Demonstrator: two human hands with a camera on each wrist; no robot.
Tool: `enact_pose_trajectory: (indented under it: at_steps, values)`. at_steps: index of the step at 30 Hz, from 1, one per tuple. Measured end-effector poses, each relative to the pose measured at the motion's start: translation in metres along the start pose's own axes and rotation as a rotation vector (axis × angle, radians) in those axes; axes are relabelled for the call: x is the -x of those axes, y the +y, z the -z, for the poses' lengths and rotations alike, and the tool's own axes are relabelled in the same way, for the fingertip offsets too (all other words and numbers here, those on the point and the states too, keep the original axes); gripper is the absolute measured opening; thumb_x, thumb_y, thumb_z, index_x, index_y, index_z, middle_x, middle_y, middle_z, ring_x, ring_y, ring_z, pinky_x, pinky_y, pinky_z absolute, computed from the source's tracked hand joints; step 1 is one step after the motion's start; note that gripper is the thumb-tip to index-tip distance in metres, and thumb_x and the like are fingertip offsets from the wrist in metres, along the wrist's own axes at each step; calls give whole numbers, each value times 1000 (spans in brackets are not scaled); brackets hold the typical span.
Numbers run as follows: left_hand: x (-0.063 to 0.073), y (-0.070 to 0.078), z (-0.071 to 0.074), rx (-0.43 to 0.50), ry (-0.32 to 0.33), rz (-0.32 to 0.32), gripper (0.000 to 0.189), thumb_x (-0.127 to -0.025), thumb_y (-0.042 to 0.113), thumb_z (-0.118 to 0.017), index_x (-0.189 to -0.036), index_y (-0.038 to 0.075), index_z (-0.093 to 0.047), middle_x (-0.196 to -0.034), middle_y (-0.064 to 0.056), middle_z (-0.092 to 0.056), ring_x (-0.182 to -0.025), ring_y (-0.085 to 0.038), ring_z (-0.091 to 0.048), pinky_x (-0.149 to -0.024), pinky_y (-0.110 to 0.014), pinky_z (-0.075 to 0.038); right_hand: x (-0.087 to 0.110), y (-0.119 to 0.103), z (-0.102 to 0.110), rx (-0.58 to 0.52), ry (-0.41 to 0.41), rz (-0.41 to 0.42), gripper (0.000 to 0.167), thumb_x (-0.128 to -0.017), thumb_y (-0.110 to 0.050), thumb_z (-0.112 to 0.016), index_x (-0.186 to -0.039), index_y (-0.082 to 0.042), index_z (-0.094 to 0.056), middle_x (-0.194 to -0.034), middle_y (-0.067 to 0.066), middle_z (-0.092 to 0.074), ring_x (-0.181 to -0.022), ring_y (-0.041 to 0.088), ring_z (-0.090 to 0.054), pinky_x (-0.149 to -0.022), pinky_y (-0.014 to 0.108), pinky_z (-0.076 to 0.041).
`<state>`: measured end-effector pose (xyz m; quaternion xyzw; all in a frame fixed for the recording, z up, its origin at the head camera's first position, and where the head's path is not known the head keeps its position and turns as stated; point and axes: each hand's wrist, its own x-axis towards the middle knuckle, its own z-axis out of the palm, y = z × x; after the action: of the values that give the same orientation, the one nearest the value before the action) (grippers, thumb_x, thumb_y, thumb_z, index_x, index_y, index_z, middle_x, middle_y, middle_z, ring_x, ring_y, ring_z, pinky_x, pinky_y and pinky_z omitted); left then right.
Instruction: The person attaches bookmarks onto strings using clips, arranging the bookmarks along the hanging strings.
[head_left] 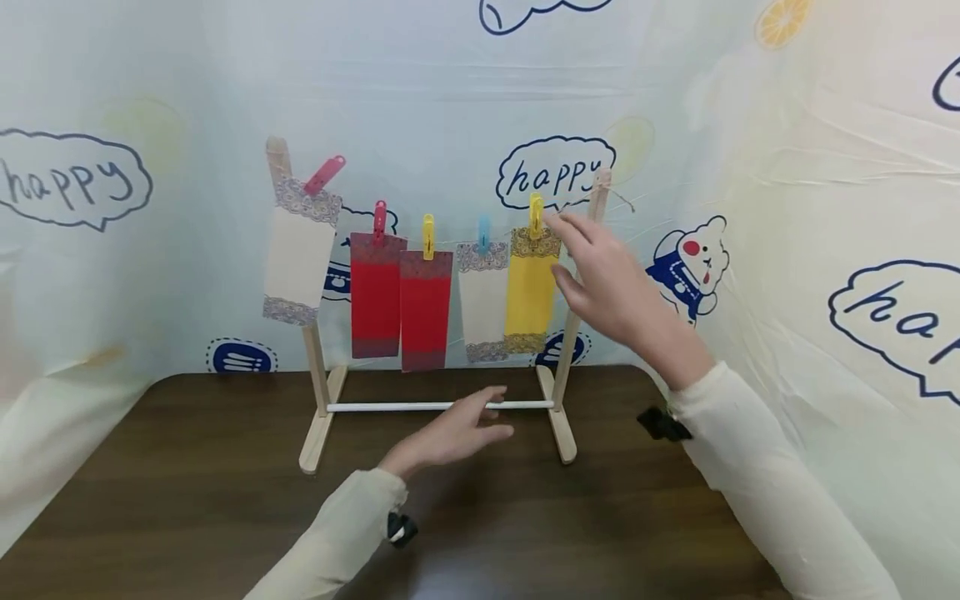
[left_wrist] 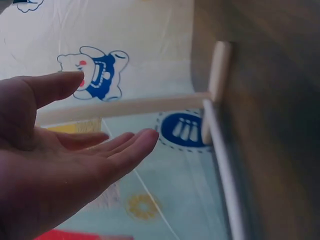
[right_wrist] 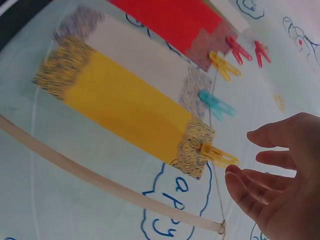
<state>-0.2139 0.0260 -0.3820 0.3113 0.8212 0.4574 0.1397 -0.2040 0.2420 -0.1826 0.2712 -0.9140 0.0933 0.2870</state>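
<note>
A yellow piece with lace-patterned ends [head_left: 531,292] hangs from the string by a yellow clothespin [head_left: 536,210]. My right hand [head_left: 611,283] is just to the right of that clothespin, fingers relaxed and spread around nothing; in the right wrist view a fingertip lies close to the clip's end, and I cannot tell whether they touch. To its left hangs a white piece [head_left: 482,300] on a blue clothespin [head_left: 483,233]. Low in front of the white rod [head_left: 390,407], my left hand [left_wrist: 65,170] has its fingers extended and thumb apart, holding nothing.
Two red pieces [head_left: 376,300] hang further left on pink and yellow clothespins. At the left post [head_left: 315,358] a larger white piece [head_left: 300,250] hangs tilted under a pink clothespin [head_left: 325,175]. The wooden stand rests on a dark table [head_left: 187,483] before a printed curtain.
</note>
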Motion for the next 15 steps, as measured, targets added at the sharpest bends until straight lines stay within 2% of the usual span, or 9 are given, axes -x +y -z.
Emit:
enact_pose_trajectory:
  at_steps: [5,9,12,15]
  values:
    - [35,-21,3,-11,25,-2,61,-98,31,-65,-148,6,-42,-147,-13,-48,-130,-33,-51,-105,-52,-43,48,1,-23,-38,3,25,49,-95,-12,-66,-141,-5,-52,-139,16,-54,-122,34,-56,-100,48,-49]
    - [61,-30,6,15,54,-10,55,-98,30,-65,-145,9,-46,-146,-11,-49,-130,-33,-52,-103,-52,-45,92,9,-44,-79,18,-7,42,-94,-11,-68,-134,-3,-58,-131,16,-60,-120,33,-57,-100,49,-48]
    - [81,-34,9,18,112,-30,50,-98,27,-66,-142,12,-49,-142,-10,-52,-127,-31,-53,-100,-45,-49,126,13,-58,-116,27,-71,38,-92,-9,-69,-129,-3,-61,-126,14,-63,-116,32,-58,-97,50,-49]
    - [103,-38,14,-35,203,-56,46,-98,27,-65,-139,14,-51,-138,-7,-55,-124,-27,-56,-96,-39,-52,155,15,-71,-142,30,-133,35,-92,-8,-70,-126,-5,-63,-121,11,-65,-109,26,-61,-89,46,-52]
